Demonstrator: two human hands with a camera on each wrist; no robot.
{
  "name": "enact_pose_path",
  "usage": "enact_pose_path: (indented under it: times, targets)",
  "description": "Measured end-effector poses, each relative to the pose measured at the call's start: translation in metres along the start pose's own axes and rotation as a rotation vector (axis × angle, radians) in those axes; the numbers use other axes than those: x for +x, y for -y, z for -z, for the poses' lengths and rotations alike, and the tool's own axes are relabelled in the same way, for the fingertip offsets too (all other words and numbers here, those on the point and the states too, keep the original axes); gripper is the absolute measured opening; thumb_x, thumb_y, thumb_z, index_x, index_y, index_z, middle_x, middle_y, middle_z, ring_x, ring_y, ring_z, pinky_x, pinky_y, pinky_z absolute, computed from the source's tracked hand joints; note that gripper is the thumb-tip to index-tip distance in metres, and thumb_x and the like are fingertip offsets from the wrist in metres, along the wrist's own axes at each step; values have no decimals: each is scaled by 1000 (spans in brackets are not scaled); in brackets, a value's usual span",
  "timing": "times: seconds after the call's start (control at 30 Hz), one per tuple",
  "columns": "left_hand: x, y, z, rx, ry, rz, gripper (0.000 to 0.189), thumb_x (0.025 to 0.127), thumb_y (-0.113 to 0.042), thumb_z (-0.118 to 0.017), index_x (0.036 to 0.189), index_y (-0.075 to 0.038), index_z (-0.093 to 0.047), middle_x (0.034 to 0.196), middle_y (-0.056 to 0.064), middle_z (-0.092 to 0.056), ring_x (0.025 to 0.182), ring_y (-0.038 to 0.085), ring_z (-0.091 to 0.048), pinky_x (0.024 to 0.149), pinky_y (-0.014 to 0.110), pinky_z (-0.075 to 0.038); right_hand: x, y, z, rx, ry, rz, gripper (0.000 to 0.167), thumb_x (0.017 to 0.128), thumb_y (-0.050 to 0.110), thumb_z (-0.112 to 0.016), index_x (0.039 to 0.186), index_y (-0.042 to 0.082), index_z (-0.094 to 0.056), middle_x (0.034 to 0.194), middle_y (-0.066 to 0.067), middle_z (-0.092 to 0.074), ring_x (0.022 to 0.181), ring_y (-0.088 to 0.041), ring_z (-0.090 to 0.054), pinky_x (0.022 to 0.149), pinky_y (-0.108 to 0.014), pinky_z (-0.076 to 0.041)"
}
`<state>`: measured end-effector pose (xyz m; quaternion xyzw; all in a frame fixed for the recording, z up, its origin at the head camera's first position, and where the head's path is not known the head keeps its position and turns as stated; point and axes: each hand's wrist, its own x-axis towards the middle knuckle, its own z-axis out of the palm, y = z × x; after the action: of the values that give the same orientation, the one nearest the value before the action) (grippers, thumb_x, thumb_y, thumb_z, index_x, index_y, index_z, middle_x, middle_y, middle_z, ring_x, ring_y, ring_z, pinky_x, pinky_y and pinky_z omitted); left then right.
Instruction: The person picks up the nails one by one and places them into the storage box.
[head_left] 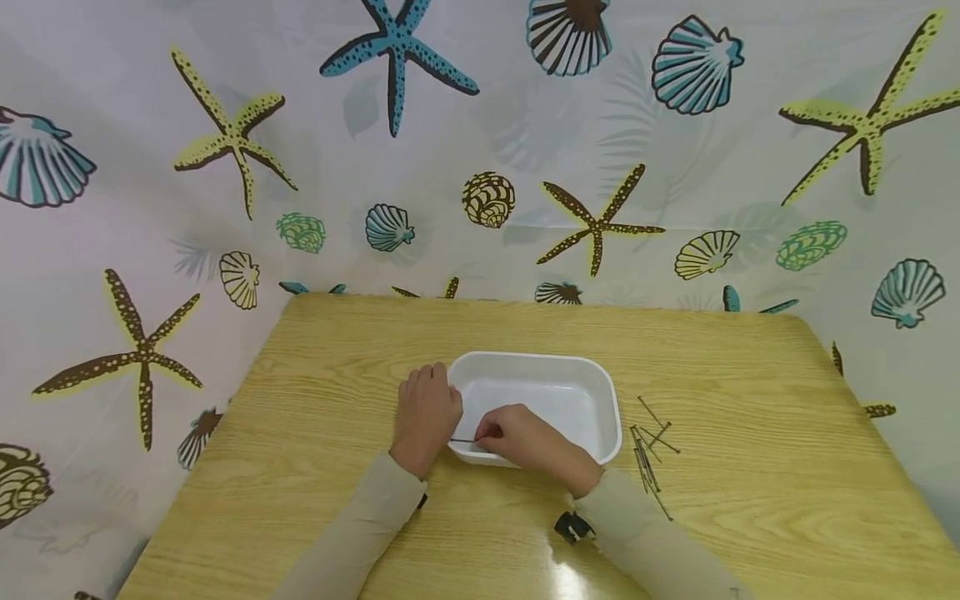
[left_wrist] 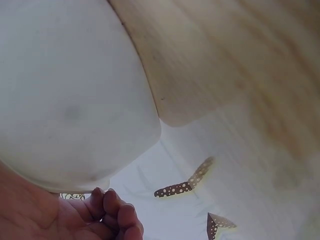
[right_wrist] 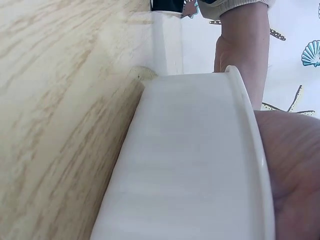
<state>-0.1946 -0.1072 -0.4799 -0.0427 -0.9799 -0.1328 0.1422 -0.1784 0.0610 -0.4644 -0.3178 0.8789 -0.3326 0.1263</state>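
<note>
A white rectangular tray (head_left: 540, 360) stands on the wooden table. At its left end my left hand (head_left: 427, 412) grips the rim with bent fingers; in the left wrist view the fingertips (left_wrist: 112, 200) curl beside the tray's outer wall (left_wrist: 75, 100). Over the near left part of the tray, my right hand (head_left: 525, 437) pinches a thin nail (head_left: 462, 440) between thumb and fingers. The nail points left, lying roughly level near the front rim. In the right wrist view the tray wall (right_wrist: 185, 150) hides the fingertips and the nail.
Several loose nails (head_left: 647, 467) lie scattered on the table (head_left: 750, 400), just right of the tray. A curtain (head_left: 450, 150) printed with starfish and shells hangs behind the table and along its sides. A black strap piece (head_left: 573, 527) sits at the right wrist.
</note>
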Motion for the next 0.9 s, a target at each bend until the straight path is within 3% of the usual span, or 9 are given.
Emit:
enact_pose_path:
  times: [0.17, 0.53, 0.9]
  targets:
    - [0, 0, 0, -5, -1, 0, 19, 86, -18, -53, 94, -1, -55, 86, 12, -56, 82, 29, -53, 70, 42, -39, 3, 0, 0, 8, 28, 5, 5, 85, 11, -66, 82, 9, -70, 77, 5, -65, 72, -4, -56, 68, -25, -46]
    - [0, 0, 1, -6, 25, 10, 22, 88, -20, -51, 98, -1, -56, 88, 11, -56, 83, 28, -53, 72, 41, -40, 5, -7, -2, 25, 81, -107, 7, 84, 10, -65, 81, 12, -71, 76, 7, -64, 73, -7, -55, 70, -27, -45]
    - [2, -1, 2, -5, 62, 39, 24, 89, -21, -51, 101, -1, -56, 89, 11, -57, 85, 28, -53, 74, 41, -40, 7, -8, -2, 38, 96, -148, 6, 83, 12, -68, 78, 15, -71, 74, 9, -64, 73, -7, -55, 71, -28, -44]
